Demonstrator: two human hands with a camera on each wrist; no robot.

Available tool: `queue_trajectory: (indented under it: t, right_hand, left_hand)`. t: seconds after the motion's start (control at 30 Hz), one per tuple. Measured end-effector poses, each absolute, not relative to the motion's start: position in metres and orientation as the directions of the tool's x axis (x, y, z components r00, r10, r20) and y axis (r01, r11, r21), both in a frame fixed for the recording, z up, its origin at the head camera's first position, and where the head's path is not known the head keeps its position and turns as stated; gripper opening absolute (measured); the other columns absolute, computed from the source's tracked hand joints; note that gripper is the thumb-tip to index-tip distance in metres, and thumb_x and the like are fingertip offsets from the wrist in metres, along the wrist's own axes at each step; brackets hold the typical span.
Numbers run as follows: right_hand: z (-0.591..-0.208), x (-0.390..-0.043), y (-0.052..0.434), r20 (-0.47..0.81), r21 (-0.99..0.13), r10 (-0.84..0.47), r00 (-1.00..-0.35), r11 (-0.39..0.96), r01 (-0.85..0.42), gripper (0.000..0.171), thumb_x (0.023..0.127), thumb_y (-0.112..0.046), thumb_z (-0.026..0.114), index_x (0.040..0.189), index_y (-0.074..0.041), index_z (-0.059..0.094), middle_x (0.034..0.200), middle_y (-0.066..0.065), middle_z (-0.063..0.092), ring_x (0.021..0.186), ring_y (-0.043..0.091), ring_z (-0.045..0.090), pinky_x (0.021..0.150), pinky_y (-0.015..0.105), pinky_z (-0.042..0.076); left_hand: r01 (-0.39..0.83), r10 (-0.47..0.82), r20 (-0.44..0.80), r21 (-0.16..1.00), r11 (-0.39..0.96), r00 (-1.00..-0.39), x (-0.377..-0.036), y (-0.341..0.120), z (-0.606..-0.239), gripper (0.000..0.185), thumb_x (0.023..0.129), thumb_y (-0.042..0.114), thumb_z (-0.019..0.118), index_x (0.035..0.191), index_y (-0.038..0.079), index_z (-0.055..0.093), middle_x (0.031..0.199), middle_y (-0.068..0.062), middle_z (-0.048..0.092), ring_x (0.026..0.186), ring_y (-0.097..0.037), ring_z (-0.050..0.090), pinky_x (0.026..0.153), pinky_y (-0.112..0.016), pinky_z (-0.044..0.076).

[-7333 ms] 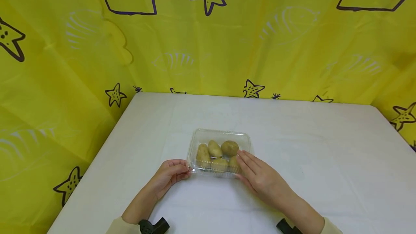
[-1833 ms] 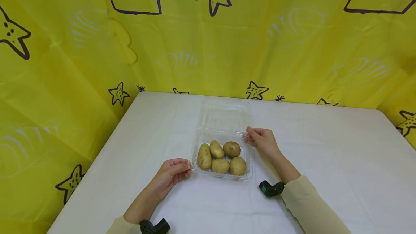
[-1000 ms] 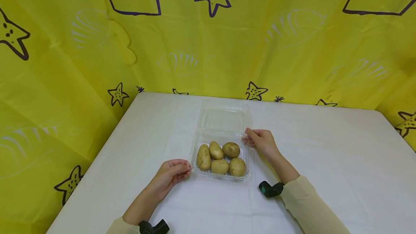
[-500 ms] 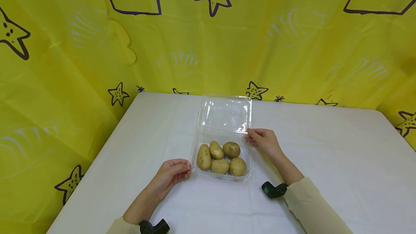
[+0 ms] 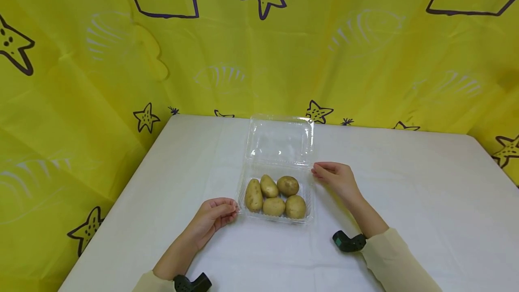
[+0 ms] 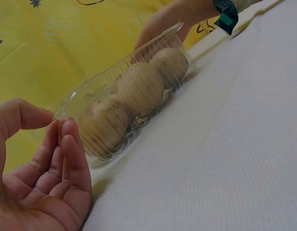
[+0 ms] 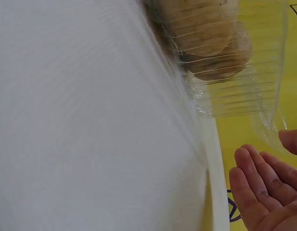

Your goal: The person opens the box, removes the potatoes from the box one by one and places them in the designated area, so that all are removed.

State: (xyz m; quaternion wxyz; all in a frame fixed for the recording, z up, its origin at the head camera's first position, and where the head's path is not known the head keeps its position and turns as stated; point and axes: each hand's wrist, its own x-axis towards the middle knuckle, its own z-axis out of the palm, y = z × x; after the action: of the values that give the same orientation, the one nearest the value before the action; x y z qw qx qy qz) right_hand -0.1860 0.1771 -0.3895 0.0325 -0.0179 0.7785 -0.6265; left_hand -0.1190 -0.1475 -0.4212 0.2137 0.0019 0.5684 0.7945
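Observation:
A clear plastic clamshell box (image 5: 240,193) sits mid-table with several potatoes (image 5: 274,207) in its base. Its lid (image 5: 279,141) is folded back, away from the person, and leans behind the base. My left hand (image 5: 212,220) pinches the rim at the box's front left corner, thumb against fingertips in the left wrist view. Beside the hinge on the right is my right hand (image 5: 338,181). In the right wrist view its thumb and fingers (image 7: 249,178) stand apart with nothing between them, just off the box's ribbed wall.
A white cloth (image 5: 405,202) covers the table. Yellow curtains (image 5: 284,57) with starfish drawings hang behind it and along the left. Each wrist wears a black camera mount, such as the right one (image 5: 349,241).
The lid, over the potatoes in the oldest frame, is now folded back; lately it has tilted up a little. My right hand went to the hinge side, then let go and drew off right.

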Motion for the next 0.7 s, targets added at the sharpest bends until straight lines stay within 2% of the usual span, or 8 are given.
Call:
queue_trajectory:
  t: [0.27,0.47,0.7]
  right_hand:
    - [-0.379,-0.179,0.182,-0.005,-0.979,-0.044,-0.999,0.203,-0.004,0.039,0.09,-0.011,0.058,0.116,0.018,0.051,0.103,0.023,0.063,0.083,0.006,0.062,0.079,0.028,0.049]
    - [-0.374,-0.174,0.177,-0.007,-0.974,-0.046,-0.999,0.228,-0.004,0.04,0.088,-0.015,0.062,0.115,0.014,0.054,0.101,0.019,0.064,0.087,0.016,0.063,0.08,0.028,0.049]
    - [-0.371,-0.169,0.169,0.035,-0.961,-0.056,-0.998,0.274,-0.049,0.036,0.087,-0.015,0.063,0.112,0.012,0.058,0.101,0.023,0.063,0.087,0.018,0.063,0.075,0.018,0.048]
  left_hand:
    - [-0.335,0.344,-0.232,0.9,-0.277,-0.91,-0.12,-0.148,-0.422,0.011,0.086,-0.002,0.051,0.084,0.003,0.061,0.082,-0.005,0.062,0.075,-0.01,0.06,0.071,-0.021,0.049]
    - [-0.335,0.348,-0.232,0.902,-0.272,-0.908,-0.12,-0.148,-0.421,0.01,0.086,-0.001,0.052,0.084,0.003,0.061,0.082,-0.005,0.062,0.075,-0.01,0.06,0.071,-0.021,0.049]
    - [-0.336,0.353,-0.23,0.901,-0.276,-0.907,-0.119,-0.148,-0.421,0.01,0.087,-0.001,0.052,0.085,0.003,0.061,0.082,-0.005,0.062,0.075,-0.01,0.06,0.072,-0.021,0.049]
